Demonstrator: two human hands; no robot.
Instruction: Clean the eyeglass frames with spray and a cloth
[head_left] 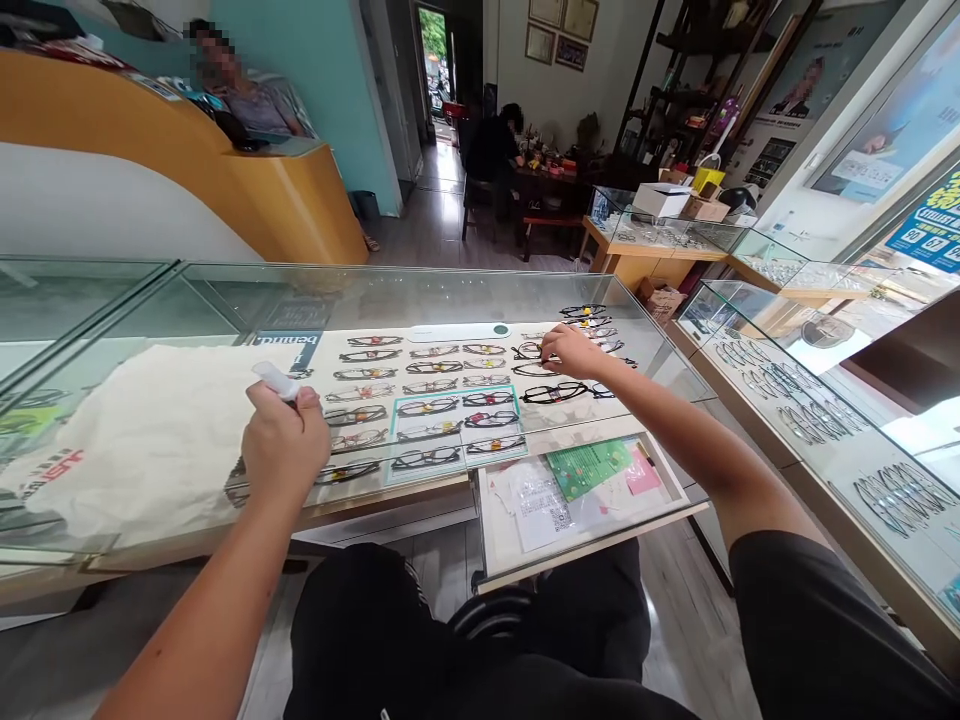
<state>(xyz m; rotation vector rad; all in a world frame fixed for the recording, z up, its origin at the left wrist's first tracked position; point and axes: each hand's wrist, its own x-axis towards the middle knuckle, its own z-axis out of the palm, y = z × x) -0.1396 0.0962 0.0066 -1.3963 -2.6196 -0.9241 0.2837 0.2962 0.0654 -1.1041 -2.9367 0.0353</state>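
One eyeglass frame [526,351], parallel to the display case [360,506]'s front edge, lies left of the right hand [574,352], grip unclear; left hand [285,432] clasps a white object [274,380].

A curved wooden counter [300,195] with a white front panel stands at upper left, a person [259,108] seated behind it against a teal wall [322,60]. A dark bin [365,205] sits on the floor beside it. Farther back, a bright doorway [433,40] shows greenery. Another person [491,145], in dark clothing, sits at a cluttered table [547,172] below four framed sheets [564,22]. To the right are dark shelves [675,95], a white box [661,200] and wall posters [862,150].
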